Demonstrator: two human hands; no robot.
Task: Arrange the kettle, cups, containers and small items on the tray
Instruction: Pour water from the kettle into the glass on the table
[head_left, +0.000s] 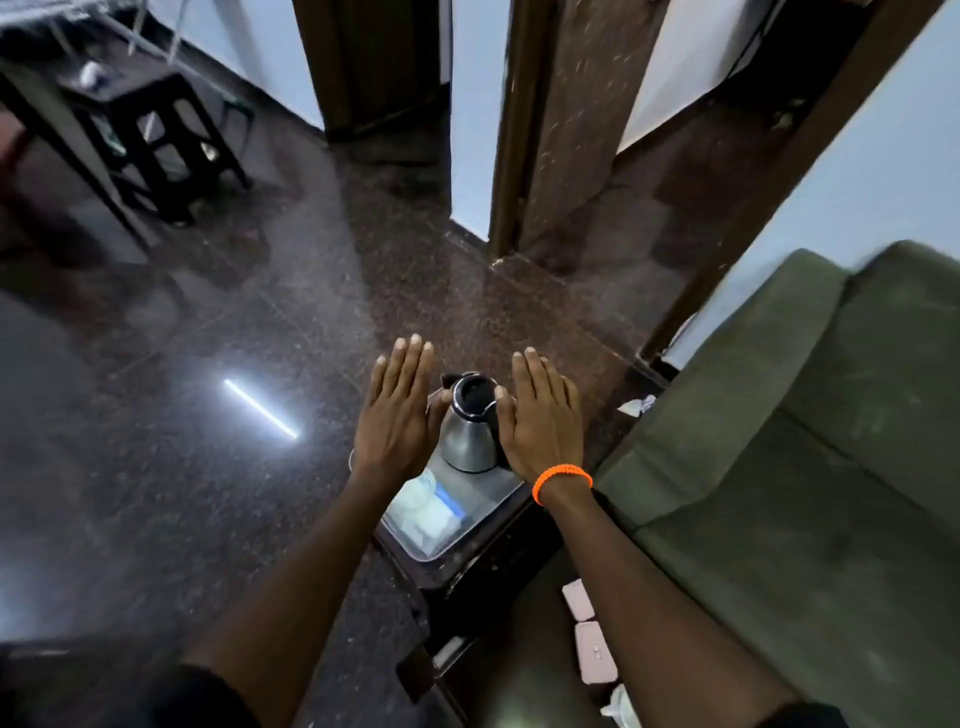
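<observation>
Hands (400, 415) flanking upright kettle (470, 428), spout far-left

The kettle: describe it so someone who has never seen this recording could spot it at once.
Find the green sofa on the right; a small dark table beside it carries a shiny tray. The kettle stands upright at the tray's far end, between two open hands, the only tall steel thing there, with a dark top.
</observation>
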